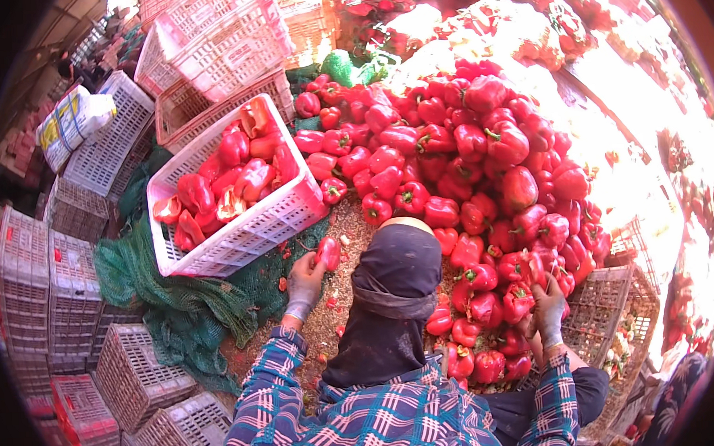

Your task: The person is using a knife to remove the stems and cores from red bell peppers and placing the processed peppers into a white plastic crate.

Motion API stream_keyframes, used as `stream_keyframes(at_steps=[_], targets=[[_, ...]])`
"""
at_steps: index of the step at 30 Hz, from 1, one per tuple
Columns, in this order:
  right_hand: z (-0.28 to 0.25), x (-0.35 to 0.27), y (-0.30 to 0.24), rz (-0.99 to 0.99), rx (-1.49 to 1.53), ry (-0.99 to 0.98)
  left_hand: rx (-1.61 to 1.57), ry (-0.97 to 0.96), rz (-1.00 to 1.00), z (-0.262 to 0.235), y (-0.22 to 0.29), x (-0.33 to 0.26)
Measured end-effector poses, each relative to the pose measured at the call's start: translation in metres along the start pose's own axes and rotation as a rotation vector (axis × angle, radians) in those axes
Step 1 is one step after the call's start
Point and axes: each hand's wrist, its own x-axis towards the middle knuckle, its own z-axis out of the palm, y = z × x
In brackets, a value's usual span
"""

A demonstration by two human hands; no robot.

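Note:
My left hand (304, 284), in a thin pale glove, pinches a red bell pepper (328, 253) beside the front corner of a white plastic crate (273, 230). Pieces of cut red bell pepper (229, 173) partly fill that crate. At the right side of a large heap of whole red bell peppers (459, 165), my right hand (550, 310), also gloved, has its fingers around another red bell pepper (538, 270). Dark cloth (393, 286) in the middle hides part of the ground and the heap's near edge.
Stacked plastic crates (25, 281) line the left, with more crates (218, 44) behind the white one. Green netting (183, 285) lies beneath and before it. A tilted crate (600, 307) stands at the right, near scraps. Full bags of peppers (492, 26) lie at the back.

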Motion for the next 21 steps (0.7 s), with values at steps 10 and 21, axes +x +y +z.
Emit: stream_keyframes(at_steps=[10,21], targets=[[0.177,-0.014,-0.389,-0.684,-0.037,-0.392,0.302,-0.047,-0.087,0.019,-0.036,0.015],[0.142,0.030,-0.270,-0.008,0.433,-0.493,0.454,-0.420,-0.404,0.076,-0.047,0.082]])
